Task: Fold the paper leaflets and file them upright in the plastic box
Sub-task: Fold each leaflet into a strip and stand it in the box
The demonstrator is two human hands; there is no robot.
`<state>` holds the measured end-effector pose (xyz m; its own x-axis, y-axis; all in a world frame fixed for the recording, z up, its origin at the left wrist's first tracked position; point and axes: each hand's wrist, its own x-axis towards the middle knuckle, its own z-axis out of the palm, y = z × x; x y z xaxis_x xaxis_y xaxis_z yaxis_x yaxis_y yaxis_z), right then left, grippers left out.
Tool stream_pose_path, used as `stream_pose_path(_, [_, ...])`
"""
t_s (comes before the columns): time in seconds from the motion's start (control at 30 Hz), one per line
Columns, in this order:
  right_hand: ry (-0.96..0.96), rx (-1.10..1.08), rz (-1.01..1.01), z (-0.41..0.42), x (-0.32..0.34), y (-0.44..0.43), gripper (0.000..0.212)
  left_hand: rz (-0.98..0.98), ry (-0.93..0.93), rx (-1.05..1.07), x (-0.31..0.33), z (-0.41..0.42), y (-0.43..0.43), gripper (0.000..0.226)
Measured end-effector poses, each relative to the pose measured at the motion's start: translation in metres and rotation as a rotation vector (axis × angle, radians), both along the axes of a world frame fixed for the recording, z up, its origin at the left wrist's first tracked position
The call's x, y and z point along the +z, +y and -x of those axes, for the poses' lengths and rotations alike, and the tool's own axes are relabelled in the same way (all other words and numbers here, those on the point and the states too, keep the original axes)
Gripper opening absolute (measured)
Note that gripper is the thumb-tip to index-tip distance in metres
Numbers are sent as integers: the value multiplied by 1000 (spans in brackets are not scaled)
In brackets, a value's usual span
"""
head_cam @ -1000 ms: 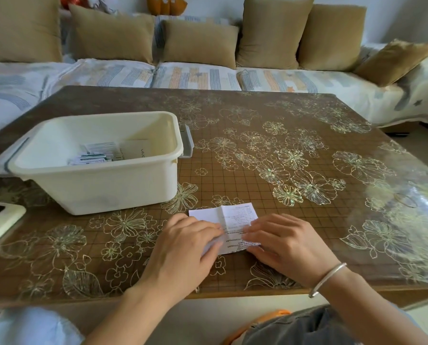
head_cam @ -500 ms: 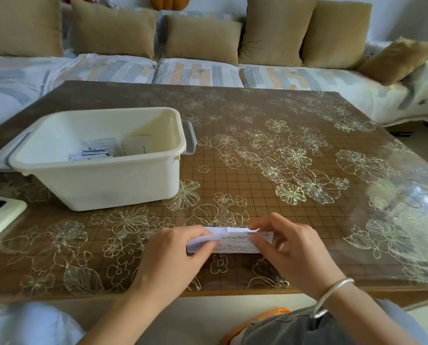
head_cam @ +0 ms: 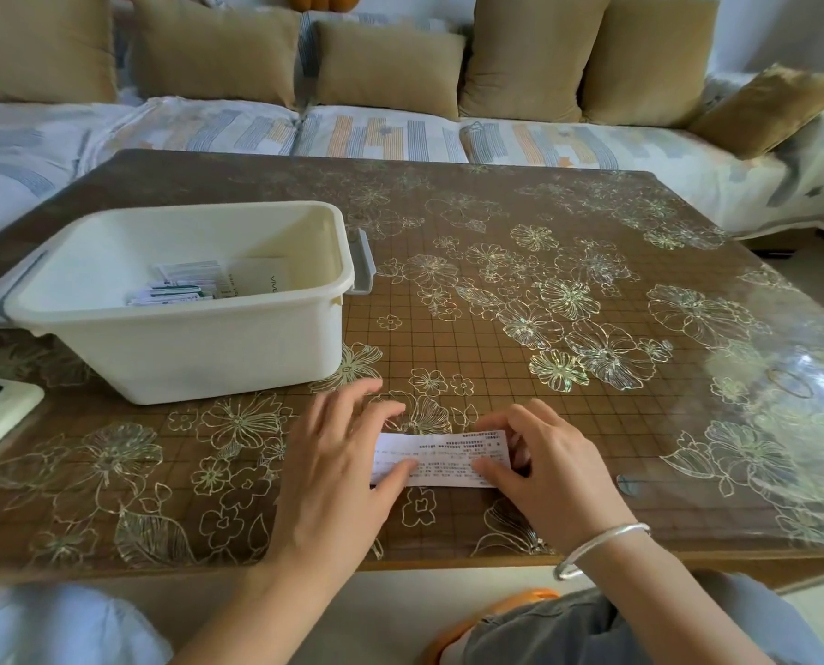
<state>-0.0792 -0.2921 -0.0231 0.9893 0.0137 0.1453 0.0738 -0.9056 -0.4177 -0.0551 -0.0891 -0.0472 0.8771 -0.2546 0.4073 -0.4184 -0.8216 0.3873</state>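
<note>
Creasing leaflet (head_cam: 443, 455): pressed flat by open-fingered left hand (head_cam: 338, 472), end pinched by right hand (head_cam: 553, 477). Light, limp; judged best held along fold.

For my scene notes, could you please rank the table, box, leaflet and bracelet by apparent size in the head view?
Largest to smallest:
1. table
2. box
3. leaflet, partly covered
4. bracelet, only part showing
</note>
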Motion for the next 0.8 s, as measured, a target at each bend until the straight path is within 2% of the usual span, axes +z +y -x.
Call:
stream_pose_path(0.1, [79,11,90,-7,8,3,51,-87,-101,-11,2,1,-3,41])
stream_pose_path(0.23, [232,26,197,-19,23,12,51,-34,-91,-83,-5,4,-8,18])
stream_pose_path(0.4, [435,27,359,-37,34,22,82,112,73,-86,-7,-1,-5,17])
stream_pose_path(0.6, [541,74,372,-46,45,23,79,84,154,-109,-1,-2,-7,31])
stream_pose_path(0.7, [502,13,220,-40,42,15,66,59,154,-117,-1,-3,-7,32])
stream_pose_path(0.73, [469,-27,66,-36,41,11,57,59,153,-122,0,-3,-7,33])
stream_pose_path(0.8, [429,-89,-384,-25,39,7,40,66,162,-121,0,-3,-7,36])
